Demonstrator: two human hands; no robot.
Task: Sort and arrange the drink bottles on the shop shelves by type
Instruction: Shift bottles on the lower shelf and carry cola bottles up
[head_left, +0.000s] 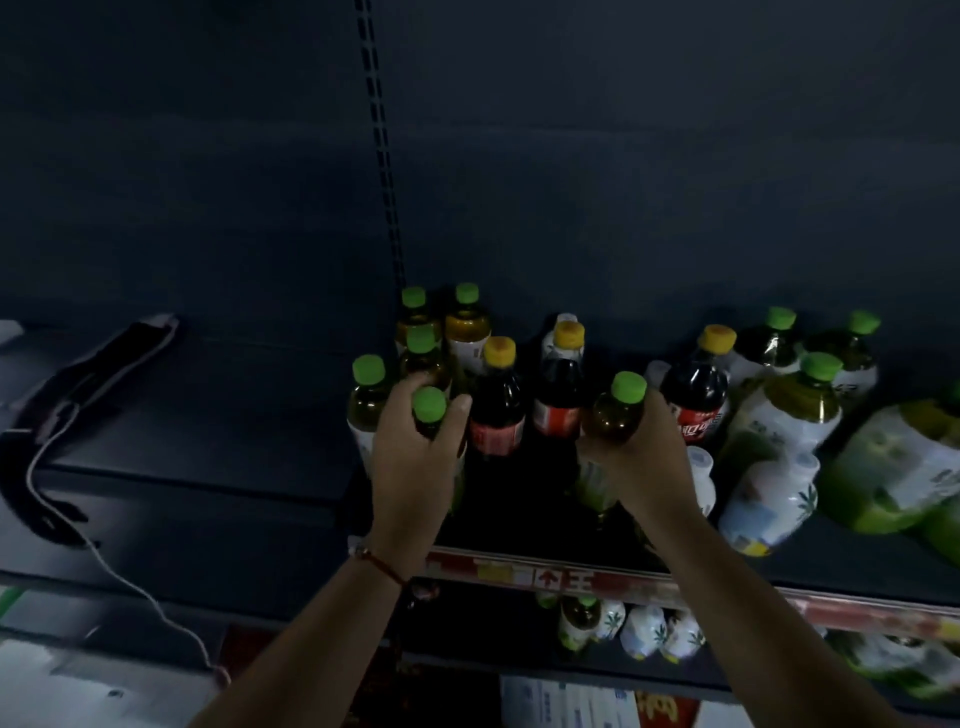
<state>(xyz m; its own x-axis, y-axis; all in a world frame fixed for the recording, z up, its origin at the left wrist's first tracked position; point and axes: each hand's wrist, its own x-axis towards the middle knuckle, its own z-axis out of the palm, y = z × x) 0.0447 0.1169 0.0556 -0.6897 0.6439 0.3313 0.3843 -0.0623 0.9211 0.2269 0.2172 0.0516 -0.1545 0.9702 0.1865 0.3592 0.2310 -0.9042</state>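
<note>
My left hand (413, 457) grips a green-capped tea bottle (430, 410) at the front of a cluster of green-capped tea bottles (420, 338). My right hand (649, 452) holds another green-capped tea bottle (618, 415) by its body, near the shelf's front. Between the hands stand two dark cola bottles with yellow caps (497, 405) and red labels. A third cola bottle (696, 389) stands just right of my right hand. More green-capped bottles (795, 400) with white labels stand further right.
The dark shelf (208, 415) to the left carries a black strap-like device (78, 405) with a white cable. White-labelled bottles (769, 499) lie at the front right. A red price strip (545, 574) runs along the shelf edge. A lower shelf holds more bottles (644, 629).
</note>
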